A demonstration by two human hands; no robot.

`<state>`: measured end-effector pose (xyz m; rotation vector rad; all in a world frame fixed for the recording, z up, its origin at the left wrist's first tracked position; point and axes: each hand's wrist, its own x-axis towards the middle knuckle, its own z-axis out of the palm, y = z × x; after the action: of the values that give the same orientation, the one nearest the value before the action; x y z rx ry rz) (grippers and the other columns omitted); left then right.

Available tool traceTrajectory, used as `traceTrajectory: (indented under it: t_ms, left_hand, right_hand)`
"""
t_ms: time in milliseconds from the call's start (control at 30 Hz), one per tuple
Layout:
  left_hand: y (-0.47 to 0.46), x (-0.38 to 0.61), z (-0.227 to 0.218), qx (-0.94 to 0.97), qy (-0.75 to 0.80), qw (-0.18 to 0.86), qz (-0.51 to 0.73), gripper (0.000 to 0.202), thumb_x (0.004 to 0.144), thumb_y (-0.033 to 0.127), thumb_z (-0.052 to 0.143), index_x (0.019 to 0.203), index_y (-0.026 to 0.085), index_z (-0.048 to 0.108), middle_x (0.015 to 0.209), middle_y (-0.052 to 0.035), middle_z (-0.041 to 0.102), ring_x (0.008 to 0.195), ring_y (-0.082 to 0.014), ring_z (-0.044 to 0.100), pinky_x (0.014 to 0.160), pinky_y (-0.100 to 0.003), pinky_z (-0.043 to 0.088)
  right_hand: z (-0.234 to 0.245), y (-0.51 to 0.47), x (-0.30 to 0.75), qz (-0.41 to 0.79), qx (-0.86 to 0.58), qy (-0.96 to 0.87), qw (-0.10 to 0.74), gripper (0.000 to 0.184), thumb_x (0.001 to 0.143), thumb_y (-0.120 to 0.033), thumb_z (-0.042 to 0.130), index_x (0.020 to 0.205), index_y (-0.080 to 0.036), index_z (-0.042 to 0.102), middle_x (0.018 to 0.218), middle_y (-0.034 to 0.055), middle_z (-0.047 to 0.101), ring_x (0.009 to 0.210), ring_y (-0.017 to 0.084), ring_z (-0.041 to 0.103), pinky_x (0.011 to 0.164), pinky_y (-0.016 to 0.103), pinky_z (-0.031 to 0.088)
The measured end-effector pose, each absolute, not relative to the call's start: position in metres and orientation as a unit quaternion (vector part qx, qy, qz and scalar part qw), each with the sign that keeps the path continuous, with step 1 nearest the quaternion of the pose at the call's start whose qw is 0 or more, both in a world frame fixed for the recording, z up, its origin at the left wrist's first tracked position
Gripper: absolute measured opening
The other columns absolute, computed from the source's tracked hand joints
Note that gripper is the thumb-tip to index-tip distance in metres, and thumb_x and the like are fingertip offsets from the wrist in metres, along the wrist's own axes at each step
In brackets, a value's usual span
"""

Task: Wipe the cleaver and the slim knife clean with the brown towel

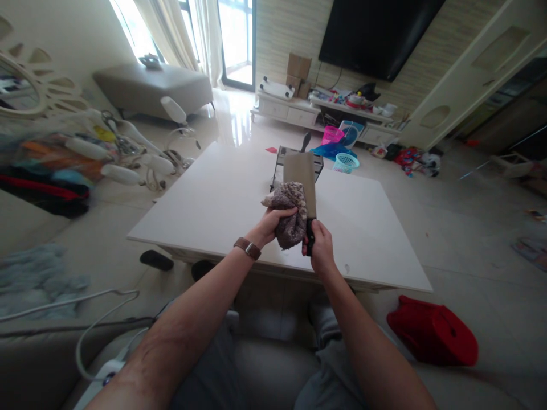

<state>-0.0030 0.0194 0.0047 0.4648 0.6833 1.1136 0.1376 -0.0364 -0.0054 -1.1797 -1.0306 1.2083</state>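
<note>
My right hand [322, 244] is wrapped round the black handle of a cleaver [299, 168], whose broad blade points up and away from me. A grey-brown fluffy cloth [290, 225] is bunched in my left hand [270, 223], with the thumb pressed over it. The cloth lies against the lower left part of the blade and hides some of it. Behind the blade, a knife rack [318, 164] with dark slots rests at the far side of the white table [205, 199]. One dark handle [305, 142] sticks up from behind the rack.
A small red piece [270, 150] lies near the table's far edge. Beyond it are a turquoise basket [346, 163] and a pink basket [332, 135]. On the right floor sits a red bag-like object [432, 331]. White lamp arms [158, 163] reach in from the left.
</note>
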Motion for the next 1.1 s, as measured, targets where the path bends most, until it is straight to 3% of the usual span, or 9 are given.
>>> traceTrajectory:
  t_ms: [133, 300, 433, 667, 833, 967, 1100]
  left_hand:
    - [0.023, -0.007, 0.004, 0.216, 0.328, 0.746, 0.538, 0.034, 0.063, 0.010, 0.088, 0.095, 0.010, 0.076, 0.097, -0.0133, 0.079, 0.085, -0.0259, 0.076, 0.091, -0.041, 0.061]
    - [0.028, -0.014, 0.003, 0.175, 0.295, 0.761, 0.551, 0.018, 0.075, 0.014, 0.078, 0.093, 0.011, 0.076, 0.094, -0.0111, 0.080, 0.082, -0.0225, 0.076, 0.093, -0.039, 0.062]
    - [0.023, -0.011, 0.005, 0.186, 0.272, 0.800, 0.502, 0.013, 0.082, 0.019, 0.072, 0.091, 0.010, 0.075, 0.095, -0.0132, 0.080, 0.089, -0.0264, 0.077, 0.094, -0.041, 0.062]
    - [0.015, 0.003, 0.006, 0.199, 0.328, 0.774, 0.505, 0.018, 0.072, 0.009, 0.079, 0.090, 0.010, 0.073, 0.090, -0.0134, 0.079, 0.082, -0.0256, 0.077, 0.083, -0.038, 0.064]
    - [0.030, -0.009, 0.003, 0.157, 0.341, 0.736, 0.564, 0.024, 0.069, 0.007, 0.080, 0.092, 0.010, 0.073, 0.093, -0.0119, 0.078, 0.083, -0.0229, 0.076, 0.091, -0.039, 0.062]
    - [0.043, -0.037, 0.007, 0.105, 0.262, 0.702, 0.654, 0.017, 0.077, 0.021, 0.073, 0.093, 0.014, 0.073, 0.098, -0.0091, 0.078, 0.100, -0.0270, 0.075, 0.101, -0.044, 0.058]
    - [0.044, -0.063, 0.013, 0.157, 0.173, 0.644, 0.728, 0.028, 0.088, 0.044, 0.062, 0.101, 0.022, 0.074, 0.115, -0.0045, 0.076, 0.127, -0.0300, 0.063, 0.110, -0.045, 0.052]
  right_hand:
    - [0.000, -0.037, 0.141, 0.495, -0.496, -0.437, 0.564, 0.045, 0.090, -0.066, 0.059, 0.080, -0.023, 0.050, 0.053, -0.0090, 0.047, 0.033, 0.007, 0.043, 0.030, 0.020, 0.031]
    - [0.002, -0.035, 0.143, 0.514, -0.481, -0.401, 0.586, 0.045, 0.088, -0.066, 0.060, 0.090, -0.021, 0.056, 0.051, -0.0105, 0.045, 0.031, 0.007, 0.042, 0.030, 0.020, 0.031]
    - [-0.001, -0.034, 0.141, 0.531, -0.478, -0.391, 0.580, 0.046, 0.085, -0.067, 0.063, 0.087, -0.022, 0.054, 0.050, -0.0110, 0.046, 0.031, 0.007, 0.042, 0.028, 0.020, 0.033]
    - [-0.005, -0.034, 0.139, 0.514, -0.499, -0.412, 0.563, 0.047, 0.085, -0.066, 0.065, 0.074, -0.023, 0.050, 0.049, -0.0099, 0.048, 0.029, 0.007, 0.042, 0.027, 0.019, 0.032]
    - [0.001, -0.032, 0.144, 0.499, -0.487, -0.398, 0.595, 0.043, 0.087, -0.063, 0.062, 0.084, -0.021, 0.057, 0.050, -0.0101, 0.048, 0.030, 0.007, 0.043, 0.028, 0.019, 0.031]
    - [-0.002, -0.026, 0.154, 0.476, -0.491, -0.376, 0.625, 0.039, 0.090, -0.059, 0.054, 0.090, -0.020, 0.058, 0.053, -0.0090, 0.051, 0.034, 0.009, 0.046, 0.032, 0.021, 0.034]
    - [-0.010, -0.018, 0.164, 0.433, -0.529, -0.406, 0.607, 0.031, 0.089, -0.053, 0.056, 0.089, -0.021, 0.055, 0.062, -0.0069, 0.058, 0.039, 0.008, 0.047, 0.036, 0.020, 0.035]
